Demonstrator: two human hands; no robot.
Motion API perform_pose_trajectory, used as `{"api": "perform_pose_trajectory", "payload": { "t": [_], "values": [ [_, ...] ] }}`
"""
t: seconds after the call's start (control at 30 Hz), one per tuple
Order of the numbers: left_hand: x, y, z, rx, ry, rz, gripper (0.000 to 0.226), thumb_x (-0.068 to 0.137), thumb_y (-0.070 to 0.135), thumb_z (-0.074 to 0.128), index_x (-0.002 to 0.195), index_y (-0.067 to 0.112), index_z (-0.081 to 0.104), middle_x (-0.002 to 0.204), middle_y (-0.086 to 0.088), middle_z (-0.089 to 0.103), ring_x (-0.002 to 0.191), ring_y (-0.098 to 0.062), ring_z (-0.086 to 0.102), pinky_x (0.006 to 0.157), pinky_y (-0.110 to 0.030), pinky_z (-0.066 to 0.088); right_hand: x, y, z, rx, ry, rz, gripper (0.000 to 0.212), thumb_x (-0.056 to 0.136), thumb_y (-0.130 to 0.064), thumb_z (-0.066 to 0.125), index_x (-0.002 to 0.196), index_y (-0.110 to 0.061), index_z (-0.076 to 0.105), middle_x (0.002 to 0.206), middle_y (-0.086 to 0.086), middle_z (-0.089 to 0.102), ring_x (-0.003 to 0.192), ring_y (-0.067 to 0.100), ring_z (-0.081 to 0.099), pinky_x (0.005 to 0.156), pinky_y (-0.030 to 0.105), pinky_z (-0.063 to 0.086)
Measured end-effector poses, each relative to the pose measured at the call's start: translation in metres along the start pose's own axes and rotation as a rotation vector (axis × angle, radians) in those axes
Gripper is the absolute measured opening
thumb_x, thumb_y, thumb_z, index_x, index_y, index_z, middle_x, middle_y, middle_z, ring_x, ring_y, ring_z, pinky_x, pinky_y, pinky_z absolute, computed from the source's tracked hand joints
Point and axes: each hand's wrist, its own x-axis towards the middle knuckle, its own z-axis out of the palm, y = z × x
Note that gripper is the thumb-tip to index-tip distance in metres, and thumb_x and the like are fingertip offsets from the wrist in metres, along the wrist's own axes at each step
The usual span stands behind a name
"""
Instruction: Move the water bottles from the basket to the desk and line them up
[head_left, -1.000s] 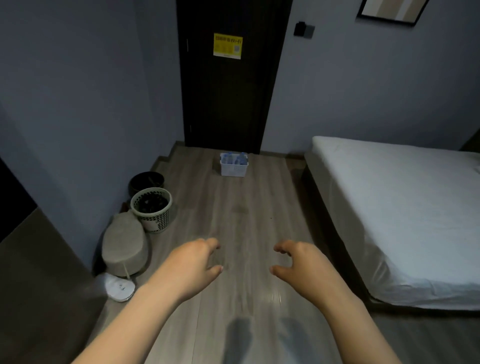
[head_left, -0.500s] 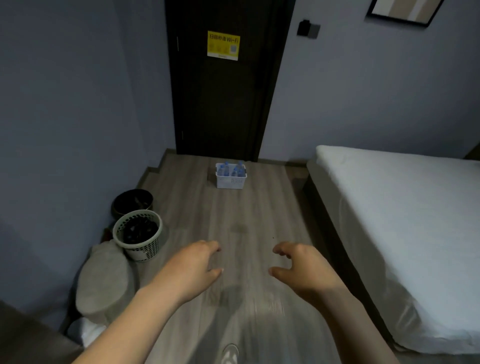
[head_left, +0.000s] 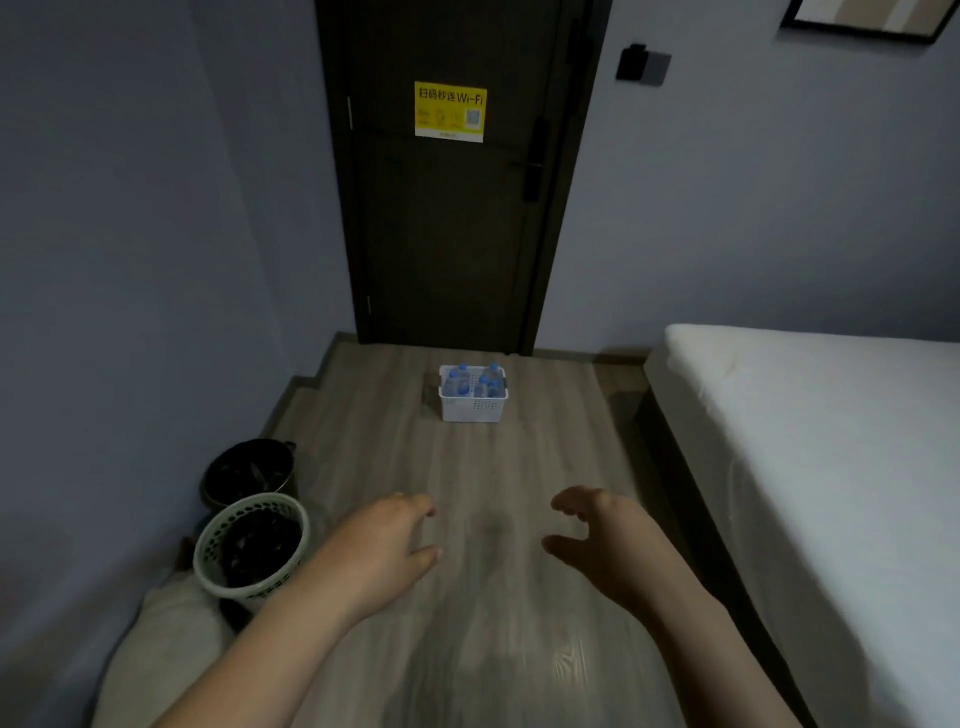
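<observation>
Fingers (head_left: 410, 505) loosely curled, holding nothing; water bottles (head_left: 460, 380) apparently upright, caps up, in basket (head_left: 472, 409).

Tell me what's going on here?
A person holds out both bare hands, the left hand and the right hand, each empty with fingers loosely curled. The white basket sits on the floor ahead by the dark door, well apart from both hands, with the water bottles inside it. No desk is in view. A bed lies to the right.
</observation>
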Motion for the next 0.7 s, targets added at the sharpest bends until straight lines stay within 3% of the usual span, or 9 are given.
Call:
{"api": "perform_pose_trajectory", "payload": {
  "t": [0.7],
  "values": [
    [0.336, -0.122, -0.061, -0.035, -0.07, 0.041, 0.039, 0.087, 0.042, 0.059, 0.122, 0.024, 0.053, 0.123, 0.003, 0.059, 0.115, -0.014, 0.054, 0.093, -0.024, 0.041, 0.334, -0.022, -0.026, 0.007, -0.077, 0.119, 0.047, 0.086, -0.038, 0.066, 0.13, -0.028, 0.052, 0.129, -0.009, 0.057, 0.112, 0.007, 0.057, 0.095, 0.022, 0.049]
  ]
}}
